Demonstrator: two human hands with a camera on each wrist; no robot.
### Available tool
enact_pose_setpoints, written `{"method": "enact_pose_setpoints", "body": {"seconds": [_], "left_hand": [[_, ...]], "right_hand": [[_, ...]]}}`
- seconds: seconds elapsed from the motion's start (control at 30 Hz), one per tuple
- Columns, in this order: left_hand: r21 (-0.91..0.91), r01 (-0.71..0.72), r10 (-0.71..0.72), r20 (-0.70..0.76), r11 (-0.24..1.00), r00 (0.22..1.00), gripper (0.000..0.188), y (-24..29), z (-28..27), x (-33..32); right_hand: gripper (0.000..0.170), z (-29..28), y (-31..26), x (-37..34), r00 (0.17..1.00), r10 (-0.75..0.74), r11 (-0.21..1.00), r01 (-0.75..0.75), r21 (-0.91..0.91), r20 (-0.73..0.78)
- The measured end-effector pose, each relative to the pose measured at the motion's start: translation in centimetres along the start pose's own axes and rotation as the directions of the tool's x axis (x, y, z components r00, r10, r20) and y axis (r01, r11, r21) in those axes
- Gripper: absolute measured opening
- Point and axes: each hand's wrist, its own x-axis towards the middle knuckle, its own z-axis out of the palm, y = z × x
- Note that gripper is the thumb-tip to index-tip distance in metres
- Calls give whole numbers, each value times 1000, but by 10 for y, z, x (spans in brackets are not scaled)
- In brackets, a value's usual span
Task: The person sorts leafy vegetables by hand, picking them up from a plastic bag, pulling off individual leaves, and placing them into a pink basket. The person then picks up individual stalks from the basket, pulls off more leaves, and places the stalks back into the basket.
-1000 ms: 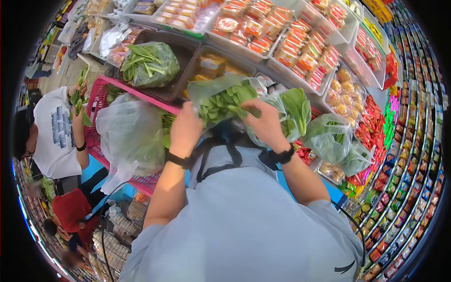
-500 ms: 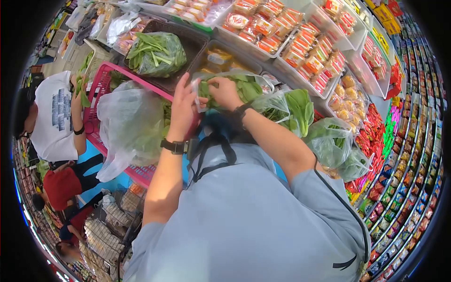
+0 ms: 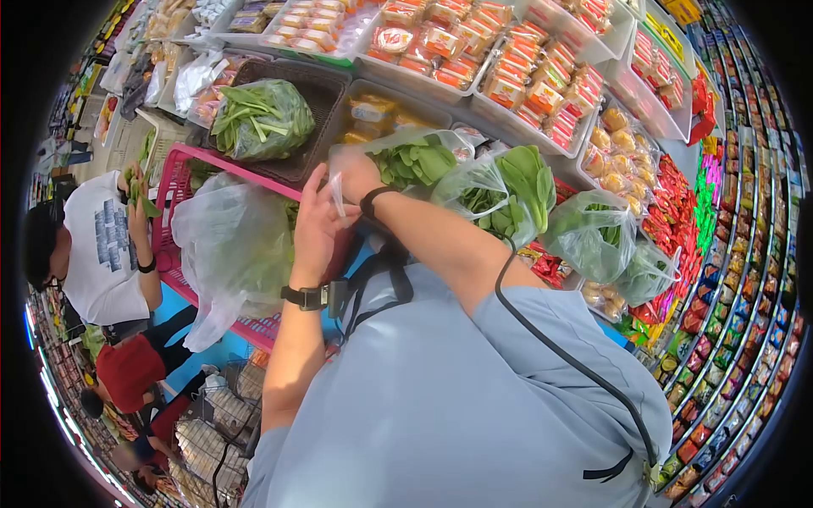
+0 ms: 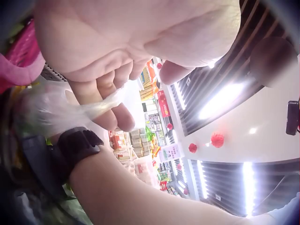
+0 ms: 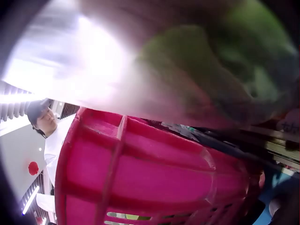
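While a clear bag (image 3: 461, 146) holds leafy greens (image 3: 423, 161), both hands (image 3: 315, 230) (image 3: 356, 175) touch it.

Basket (image 5: 159, 176) is moulded in ribbed pink plastic, glossy along the ribs. Thin bag (image 4: 51, 110) is made of translucent, creased plastic. Tray (image 3: 318, 102) is formed in brown plastic, textured, mostly matt. Snack packs (image 3: 449, 42) are wrapped in shiny clear film; bins (image 3: 419, 85) are moulded in smooth plastic. Shirt (image 3: 423, 389) is made of soft-looking matt cloth.

Clear bag (image 3: 385, 142) | leafy greens (image 3: 425, 161) inside | mouth seemingly open | near basket (image 3: 241, 170)
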Motion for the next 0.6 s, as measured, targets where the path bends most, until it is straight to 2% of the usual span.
{"method": "enact_pose_setpoints", "body": {"seconds": [0.03, 0.1, 0.13, 0.2, 0.23, 0.3, 0.37, 0.4, 0.43, 0.5, 0.53, 0.6], "left_hand": [[3, -6, 6, 9, 1000, 1000, 75, -1, -1, 0], [5, -23, 23, 21, 1000, 1000, 74, -2, -3, 2], [78, 34, -36, 27, 996, 999, 73, -3, -6, 0], [216, 130, -137, 20, 968, 990, 72, -3, -15, -1], [277, 139, -163, 66, 951, 984, 71, -5, -19, -3], [394, 155, -226, 141, 906, 964, 70, -12, -20, -15], [401, 215, -285, 123, 891, 951, 70, -11, -17, -26], [365, 212, -276, 132, 907, 952, 70, -18, -21, -28], [378, 249, -297, 74, 892, 952, 62, -17, -16, -31], [543, 171, -246, 68, 822, 967, 49, -36, -24, -25], [554, 178, -247, 52, 813, 968, 44, -39, -26, -24], [573, 193, -247, 15, 796, 969, 35, -43, -21, -20]], "right_hand": [[19, 2, 0, -2, 1000, -3, 1000, 3, 9, -25], [18, -3, 2, -2, 987, 44, 997, -53, 53, 152], [17, -9, 0, -3, 969, 62, 994, -82, 72, 240], [18, -33, 0, -8, 897, -134, 978, 189, -92, 421], [19, -47, 2, -12, 827, -216, 929, 337, -151, 518], [21, -72, 4, -24, 870, -398, 879, 452, -150, 290], [21, -105, -6, -25, 841, -276, 890, 406, -205, 465], [20, -118, -16, -26, 851, -208, 908, 351, -230, 482], [21, -116, -10, -32, 862, -243, 874, 394, -285, 445], [22, -106, -1, -41, 872, -316, 796, 458, -396, 375], [45, -105, -8, -36, 851, -146, 837, 378, -395, 504], [40, -84, 0, -34, 891, -346, 813, 441, -380, 293]]}}
